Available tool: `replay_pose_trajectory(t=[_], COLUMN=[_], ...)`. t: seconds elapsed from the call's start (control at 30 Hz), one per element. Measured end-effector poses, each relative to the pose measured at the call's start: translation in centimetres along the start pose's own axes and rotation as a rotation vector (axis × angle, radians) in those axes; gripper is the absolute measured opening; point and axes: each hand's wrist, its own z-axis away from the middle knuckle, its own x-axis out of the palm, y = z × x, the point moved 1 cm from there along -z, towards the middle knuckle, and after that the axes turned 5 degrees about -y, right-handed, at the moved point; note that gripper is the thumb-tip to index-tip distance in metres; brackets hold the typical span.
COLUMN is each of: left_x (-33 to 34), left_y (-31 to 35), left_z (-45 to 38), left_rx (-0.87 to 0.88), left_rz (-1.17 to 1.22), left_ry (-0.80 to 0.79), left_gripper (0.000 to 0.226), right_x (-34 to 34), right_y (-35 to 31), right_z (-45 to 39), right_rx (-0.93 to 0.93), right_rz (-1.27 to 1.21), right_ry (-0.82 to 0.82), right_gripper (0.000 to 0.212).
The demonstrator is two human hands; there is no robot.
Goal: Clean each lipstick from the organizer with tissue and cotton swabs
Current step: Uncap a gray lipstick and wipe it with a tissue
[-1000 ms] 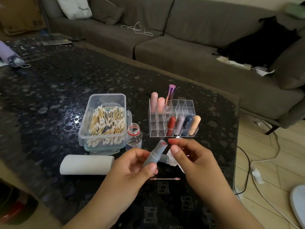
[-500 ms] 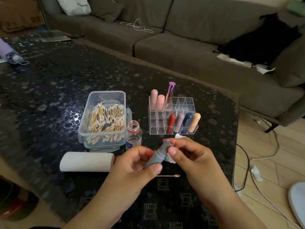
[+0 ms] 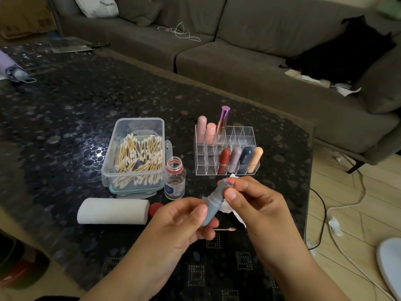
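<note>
The dark worktop (image 3: 65,118) carries the clear organizer (image 3: 225,148), the swab box (image 3: 134,153) and a tissue roll (image 3: 112,210). Above it, the left hand (image 3: 180,224) grips the grey-blue lipstick (image 3: 213,205); the right hand (image 3: 253,200) pinches its top, fingers curled narrow. A hard twist could smear the pigment or knock the open bottle (image 3: 175,178). A second ago the right fingers hovered apart from the tip.
</note>
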Motion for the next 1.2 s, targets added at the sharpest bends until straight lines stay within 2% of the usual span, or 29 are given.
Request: replay_pose_trajectory(t=[0.13, 0.23, 0.43, 0.6, 0.87, 1.0, 1.2], left_x=[0.1, -0.1, 0.0, -0.1, -0.3, -0.1, -0.1], left_y=[-0.3, -0.5, -0.4, -0.4, -0.4, -0.6, -0.4], left_z=[0.0, -0.1, 0.0, 0.0, 0.0, 0.0, 0.1], left_rx=[0.030, 0.053, 0.069, 0.062, 0.067, 0.059, -0.012], left_rz=[-0.031, -0.065, -0.068, -0.035, -0.012, -0.007, 0.084], left_ry=[-0.019, -0.032, -0.090, -0.125, -0.160, -0.201, -0.274], left_gripper=[0.031, 0.047, 0.025, 0.033, 0.041, 0.038, 0.041], right_x=[0.1, 0.2, 0.2, 0.6, 0.5, 0.6, 0.7], right_y=[-0.3, -0.2, -0.5, -1.0, -1.3, -1.2, -1.2], right_z=[0.1, 0.1, 0.2, 0.3, 0.4, 0.4, 0.5], right_rx=[-0.015, -0.009, 0.038, 0.051, 0.120, 0.088, 0.061], right_rz=[-0.005, 0.022, -0.021, -0.084, -0.106, -0.113, -0.159], right_ry=[0.018, 0.014, 0.016, 0.038, -0.023, -0.010, -0.007], right_gripper=[0.016, 0.016, 0.019, 0.012, 0.029, 0.018, 0.015])
